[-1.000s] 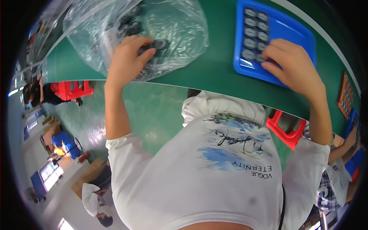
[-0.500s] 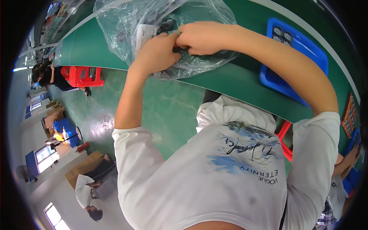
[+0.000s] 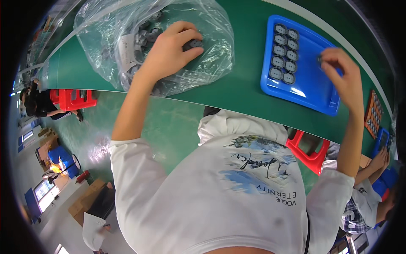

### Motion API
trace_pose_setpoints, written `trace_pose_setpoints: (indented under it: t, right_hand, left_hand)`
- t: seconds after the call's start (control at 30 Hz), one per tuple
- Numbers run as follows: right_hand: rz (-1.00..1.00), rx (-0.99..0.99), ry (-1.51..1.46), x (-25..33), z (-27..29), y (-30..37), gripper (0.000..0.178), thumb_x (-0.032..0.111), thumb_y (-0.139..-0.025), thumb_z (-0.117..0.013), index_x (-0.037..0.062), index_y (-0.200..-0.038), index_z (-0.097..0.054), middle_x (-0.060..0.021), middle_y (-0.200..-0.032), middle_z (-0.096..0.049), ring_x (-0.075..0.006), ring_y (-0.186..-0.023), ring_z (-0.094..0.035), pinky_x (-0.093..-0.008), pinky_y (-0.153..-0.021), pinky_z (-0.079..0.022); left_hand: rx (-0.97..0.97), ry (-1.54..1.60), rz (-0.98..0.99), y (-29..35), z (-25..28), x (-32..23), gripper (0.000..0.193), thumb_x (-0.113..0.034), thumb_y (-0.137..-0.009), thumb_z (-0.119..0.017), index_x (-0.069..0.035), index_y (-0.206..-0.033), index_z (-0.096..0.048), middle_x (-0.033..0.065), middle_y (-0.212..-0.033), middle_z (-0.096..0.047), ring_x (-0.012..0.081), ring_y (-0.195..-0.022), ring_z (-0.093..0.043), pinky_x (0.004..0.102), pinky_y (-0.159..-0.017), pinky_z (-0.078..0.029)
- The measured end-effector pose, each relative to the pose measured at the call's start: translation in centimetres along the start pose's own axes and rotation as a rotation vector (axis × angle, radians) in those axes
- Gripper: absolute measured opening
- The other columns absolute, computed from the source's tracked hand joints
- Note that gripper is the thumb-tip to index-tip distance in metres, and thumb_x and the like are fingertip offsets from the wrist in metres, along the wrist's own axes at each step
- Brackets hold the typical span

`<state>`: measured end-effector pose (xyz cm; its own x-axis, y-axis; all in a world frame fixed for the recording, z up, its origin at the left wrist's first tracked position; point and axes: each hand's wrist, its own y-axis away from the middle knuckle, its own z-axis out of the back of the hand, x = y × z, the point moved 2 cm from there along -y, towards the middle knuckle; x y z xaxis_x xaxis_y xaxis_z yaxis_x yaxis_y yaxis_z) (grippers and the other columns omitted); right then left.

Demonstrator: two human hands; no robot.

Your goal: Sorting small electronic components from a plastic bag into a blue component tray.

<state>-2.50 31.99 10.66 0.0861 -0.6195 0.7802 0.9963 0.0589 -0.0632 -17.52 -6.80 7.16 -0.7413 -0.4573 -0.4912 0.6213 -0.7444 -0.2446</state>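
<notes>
On the left, my left hand (image 3: 171, 51) is over a clear plastic bag (image 3: 211, 63), its thumb and fingers closed round a dark grey moulded part (image 3: 194, 44). More dark parts (image 3: 149, 34) and a white label (image 3: 127, 48) lie in the bag. My right hand (image 3: 343, 73) is above the right side of a blue tray (image 3: 313, 46). Between its thumb and fingertips it pinches a small dark part (image 3: 319, 59), mostly hidden. Several grey rounded parts (image 3: 278, 50) sit in two columns along the tray's left side.
A green worktable (image 3: 249, 99) carries bag and tray. Farther right are an orange tray of small parts (image 3: 373, 114) and a co-worker's hands (image 3: 380, 158) by a blue tray (image 3: 381, 142). Red stools (image 3: 311, 152) stand below the table edge. Other people are at far left.
My right hand has left the bag and moved right, over the blue tray, with a small dark part. My left hand stays at the bag, now showing a grey part. The view has shifted.
</notes>
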Motion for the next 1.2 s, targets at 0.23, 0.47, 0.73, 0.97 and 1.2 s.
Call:
trace_pose_setpoints:
  t: [0.23, 0.47, 0.73, 0.97, 1.2]
  right_hand:
    - [-0.004, 0.006, 0.427, -0.5, -1.5, 4.3, 0.017, 0.006, -0.087, -0.068, -0.0001, -0.101, -0.061, -0.0131, -0.124, -0.059, -0.027, -0.108, -0.06, -0.0359, -0.096, -0.048]
    - [0.08, -0.007, 0.565, 0.2, -1.4, 3.7, 0.02, 0.011, -0.086, -0.071, 0.0012, -0.099, -0.059, -0.0135, -0.124, -0.055, -0.0323, -0.115, -0.055, -0.0388, -0.098, -0.046]
    - [0.092, -0.067, 0.559, 0.1, -2.1, 3.8, 0.019, 0.014, -0.087, -0.071, 0.0007, -0.098, -0.061, -0.0124, -0.117, -0.057, -0.0308, -0.111, -0.057, -0.0379, -0.093, -0.047]
    - [-0.058, -0.034, 0.52, -0.3, -3.1, 3.1, 0.016, 0.01, -0.087, -0.069, 0.0002, -0.097, -0.061, -0.0115, -0.109, -0.057, -0.029, -0.105, -0.058, -0.0373, -0.088, -0.049]
    - [0.183, 0.052, 0.477, -1.2, -1.6, 3.2, 0.016, 0.003, -0.085, -0.067, 0.0027, -0.099, -0.061, -0.0119, -0.119, -0.055, -0.0301, -0.11, -0.057, -0.0377, -0.094, -0.048]
  left_hand:
    - [0.136, -0.025, 0.254, 1.5, 0.5, -0.7, 0.041, -0.009, -0.082, -0.073, -0.01, -0.122, -0.067, 0.0113, -0.113, -0.064, 0.0312, -0.096, -0.064, 0.0384, -0.087, -0.053]
    - [-0.079, -0.02, 0.214, 2.2, 0.4, 0.2, 0.023, 0.001, -0.081, -0.065, -0.004, -0.104, -0.066, 0.0102, -0.093, -0.064, 0.0255, -0.082, -0.065, 0.034, -0.072, -0.052]
    - [0.007, -0.1, 0.134, 1.4, 1.0, 0.6, 0.026, 0.0, -0.085, -0.059, -0.007, -0.107, -0.071, 0.0079, -0.083, -0.061, 0.0205, -0.07, -0.06, 0.0318, -0.066, -0.049]
    - [0.083, -0.1, 0.41, 0.8, 2.6, 0.7, 0.033, -0.008, -0.089, -0.067, -0.013, -0.121, -0.069, 0.0066, -0.075, -0.06, 0.0196, -0.065, -0.058, 0.0311, -0.064, -0.048]
    - [0.105, -0.107, 0.112, -0.6, 0.4, 0.5, 0.023, -0.013, -0.086, -0.073, -0.007, -0.108, -0.068, 0.0104, -0.075, -0.06, 0.0244, -0.062, -0.057, 0.0349, -0.061, -0.047]
